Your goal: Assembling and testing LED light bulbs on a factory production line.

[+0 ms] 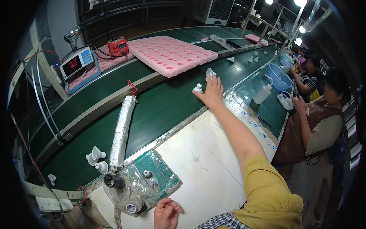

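My right hand [212, 91] reaches out over the green conveyor belt [164, 97] with its fingers spread. Its thumb is beside one white cone-shaped lamp housing [198, 88], and its fingertips are at a second white lamp housing [210, 72]; whether they touch is unclear. My left hand [167, 213] rests near the lower edge with loosely curled fingers, and nothing shows in it. Close by is a plastic-wrapped green board [162, 171] with small metal fittings, a black round socket [114, 181] and a white round part [131, 208].
A silver-wrapped bar [122, 131] crosses the belt, with several white lamp housings [98, 152] left of it. Pink foam with holes [171, 55], a meter [74, 65] and a red box [118, 46] stand beyond. At right are a bottle [262, 94], a blue basket [280, 77] and co-workers.
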A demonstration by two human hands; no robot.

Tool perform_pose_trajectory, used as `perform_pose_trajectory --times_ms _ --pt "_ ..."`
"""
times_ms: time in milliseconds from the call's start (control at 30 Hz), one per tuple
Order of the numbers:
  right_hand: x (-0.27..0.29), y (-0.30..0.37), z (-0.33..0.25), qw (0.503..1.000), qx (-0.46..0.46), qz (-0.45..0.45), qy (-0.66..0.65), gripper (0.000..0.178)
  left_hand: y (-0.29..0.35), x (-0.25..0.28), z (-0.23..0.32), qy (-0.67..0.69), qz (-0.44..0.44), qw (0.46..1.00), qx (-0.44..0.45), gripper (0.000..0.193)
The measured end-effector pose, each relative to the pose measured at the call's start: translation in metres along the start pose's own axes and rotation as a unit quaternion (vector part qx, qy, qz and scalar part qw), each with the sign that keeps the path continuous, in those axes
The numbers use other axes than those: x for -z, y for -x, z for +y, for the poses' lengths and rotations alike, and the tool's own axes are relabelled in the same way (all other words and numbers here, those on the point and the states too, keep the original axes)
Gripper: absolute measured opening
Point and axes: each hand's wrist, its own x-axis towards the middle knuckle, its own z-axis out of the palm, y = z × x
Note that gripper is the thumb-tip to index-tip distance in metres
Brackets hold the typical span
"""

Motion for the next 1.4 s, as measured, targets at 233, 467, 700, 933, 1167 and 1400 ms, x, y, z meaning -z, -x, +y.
perform_pose_trajectory --times_ms 233,467,700,933,1167,1400 --pt "-0.037 -0.055 0.034 0.976 -0.127 -0.154 -0.092 0.101 0.001 0.002 -0.002 -0.161 -0.019 0.986 -0.03 0.023" --pt "-0.059 -0.098 0.024 0.967 -0.018 -0.224 -0.124 0.078 0.0 0.002 0.002 0.009 -0.003 0.999 0.045 0.017" --pt "-0.054 -0.071 -0.056 0.958 0.089 -0.226 -0.152 0.048 -0.003 0.001 0.004 0.033 0.006 0.998 0.06 0.018" --pt "-0.026 0.008 -0.121 0.915 0.203 -0.149 -0.316 0.037 -0.001 0.014 -0.006 0.039 -0.045 0.997 0.043 0.033" --pt "0.076 0.112 -0.125 0.701 0.084 -0.301 -0.641 0.028 -0.001 0.017 0.001 0.111 -0.088 0.99 0.022 0.043" --pt "0.196 0.232 -0.125 0.729 0.358 -0.299 -0.501 0.033 0.006 -0.031 0.004 0.217 -0.13 0.967 0.025 0.063"
